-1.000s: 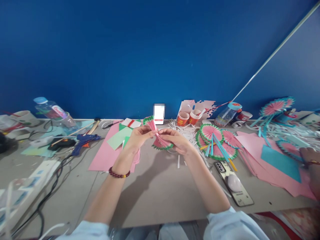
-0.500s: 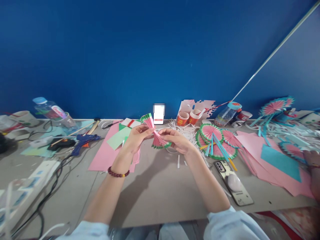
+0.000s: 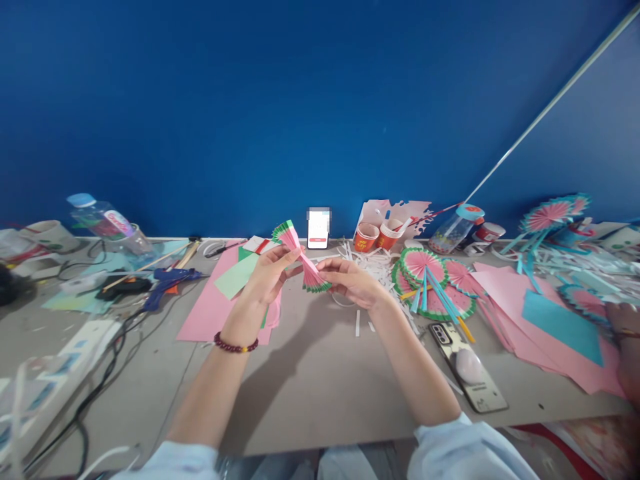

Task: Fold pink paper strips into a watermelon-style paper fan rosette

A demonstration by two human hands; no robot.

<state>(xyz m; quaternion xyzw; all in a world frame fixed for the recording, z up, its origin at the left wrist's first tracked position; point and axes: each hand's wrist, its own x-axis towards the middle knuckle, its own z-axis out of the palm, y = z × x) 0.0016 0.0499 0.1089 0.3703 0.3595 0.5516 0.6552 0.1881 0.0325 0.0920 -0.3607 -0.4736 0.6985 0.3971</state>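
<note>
My left hand [image 3: 267, 272] and my right hand [image 3: 350, 281] hold a pleated pink paper fan with green edges [image 3: 300, 257] between them, above the grey table [image 3: 310, 380]. The fan is pinched at its middle, its two ends flaring out up-left and down-right. My left fingers close on the upper half, and my right fingertips pinch the lower half. A dark red bead bracelet [image 3: 236, 345] sits on my left wrist. Pink and green paper sheets [image 3: 220, 300] lie under my left hand.
Finished watermelon-style fans [image 3: 430, 280] lie to the right, beside a phone [image 3: 467, 367] and pink and teal sheets [image 3: 555, 320]. Red cups [image 3: 377, 235] and a small phone [image 3: 319, 228] stand at the back. A blue glue gun [image 3: 167, 280], cables and a bottle [image 3: 107, 223] sit left. Another person's hand [image 3: 623, 320] shows far right.
The fan has shifted slightly left and closed up a little, its lower end narrower than before. Both hands have moved a little left with it.
</note>
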